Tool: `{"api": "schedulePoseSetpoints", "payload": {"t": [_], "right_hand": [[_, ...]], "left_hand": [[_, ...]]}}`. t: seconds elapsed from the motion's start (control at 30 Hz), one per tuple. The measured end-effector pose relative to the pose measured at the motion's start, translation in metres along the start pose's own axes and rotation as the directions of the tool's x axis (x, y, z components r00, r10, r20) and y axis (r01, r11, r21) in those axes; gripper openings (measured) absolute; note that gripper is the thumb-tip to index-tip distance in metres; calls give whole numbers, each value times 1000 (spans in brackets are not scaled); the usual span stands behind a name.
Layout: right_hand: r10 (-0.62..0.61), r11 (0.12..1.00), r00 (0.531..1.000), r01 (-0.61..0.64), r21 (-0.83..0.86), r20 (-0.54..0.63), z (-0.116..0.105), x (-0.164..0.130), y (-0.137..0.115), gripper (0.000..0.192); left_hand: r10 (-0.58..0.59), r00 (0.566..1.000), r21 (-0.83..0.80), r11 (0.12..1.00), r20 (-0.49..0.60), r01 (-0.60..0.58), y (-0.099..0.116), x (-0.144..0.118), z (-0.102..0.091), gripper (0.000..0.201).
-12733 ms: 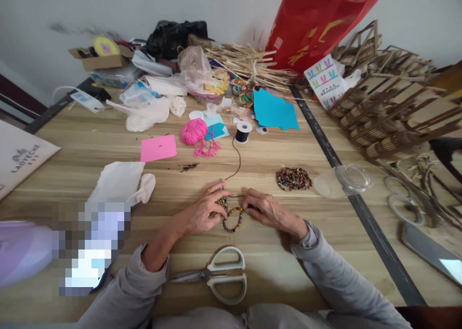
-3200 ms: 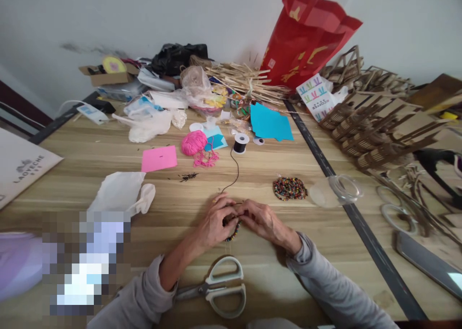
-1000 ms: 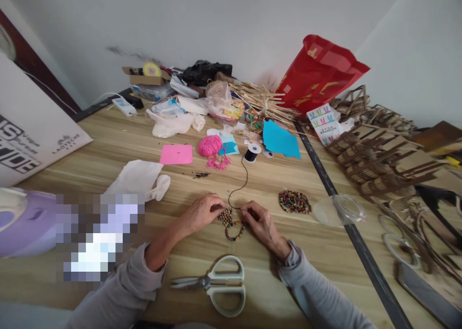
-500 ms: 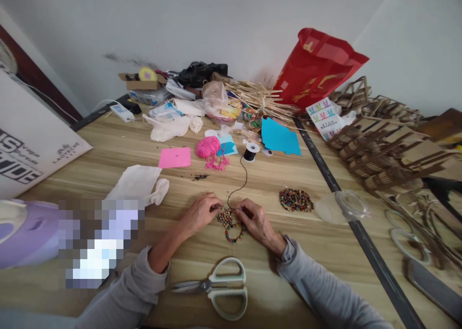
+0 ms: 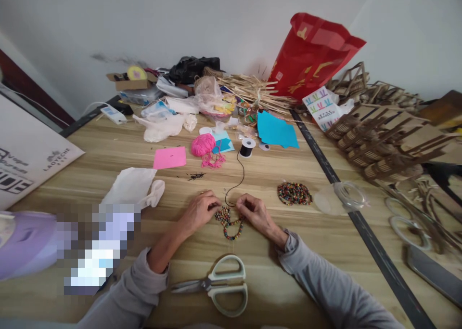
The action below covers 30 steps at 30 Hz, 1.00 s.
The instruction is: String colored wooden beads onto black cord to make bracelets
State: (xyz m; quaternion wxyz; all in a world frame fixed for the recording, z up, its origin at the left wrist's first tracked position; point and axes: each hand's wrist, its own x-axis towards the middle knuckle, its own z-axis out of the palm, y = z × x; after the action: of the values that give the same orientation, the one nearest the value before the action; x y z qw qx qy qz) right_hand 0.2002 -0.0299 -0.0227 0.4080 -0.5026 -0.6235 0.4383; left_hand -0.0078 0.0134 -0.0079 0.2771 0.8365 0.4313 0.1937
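Note:
A piece of colourful beadwork (image 5: 223, 217) lies on the wooden table, with a loop of beads (image 5: 234, 236) at its lower end. My left hand (image 5: 202, 209) is closed, thumb and fingertips pinched at the beadwork's upper left edge. On the other side, my right hand (image 5: 255, 212) pinches thin black cord (image 5: 242, 175) near the top of the beads, partly covering the loop's right side. The cord curves down from a black spool (image 5: 247, 148). Exactly what lies between the fingertips is hard to see. Large scissors (image 5: 220, 284) with pale handles rest nearer me.
Right of my hands sits a pile of bead strands (image 5: 294, 193), beside a clear coil (image 5: 350, 196). Farther back are pink yarn (image 5: 202, 145), a pink card (image 5: 169, 157) and blue sheets (image 5: 277, 129). Black cord snippets (image 5: 196, 176) lie nearby. Woven baskets (image 5: 382, 141) stand at right.
My right hand has shifted slightly, and the bead loop now stretches up toward its fingers, opening wider. The left hand keeps its pinch. The whole view has tilted a little.

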Motion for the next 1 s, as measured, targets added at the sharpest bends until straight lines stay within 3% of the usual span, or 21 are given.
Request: {"api": "schedulePoseSetpoints", "payload": {"t": [0.33,0.7,1.0], "right_hand": [[67,975,997,-71,212,26,-3,5,5,34],[-26,999,1000,26,39,-4,-4,4,8,29],[-27,1000,1000,27,2,1,-2,4,5,28]], "left_hand": [[13,1000,-21,1000,-19,-13,-1,0,0,10],[-13,1000,-15,1000,-5,13,1,0,-1,11],[34,999,8,999,8,-35,1,3,1,14]]}}
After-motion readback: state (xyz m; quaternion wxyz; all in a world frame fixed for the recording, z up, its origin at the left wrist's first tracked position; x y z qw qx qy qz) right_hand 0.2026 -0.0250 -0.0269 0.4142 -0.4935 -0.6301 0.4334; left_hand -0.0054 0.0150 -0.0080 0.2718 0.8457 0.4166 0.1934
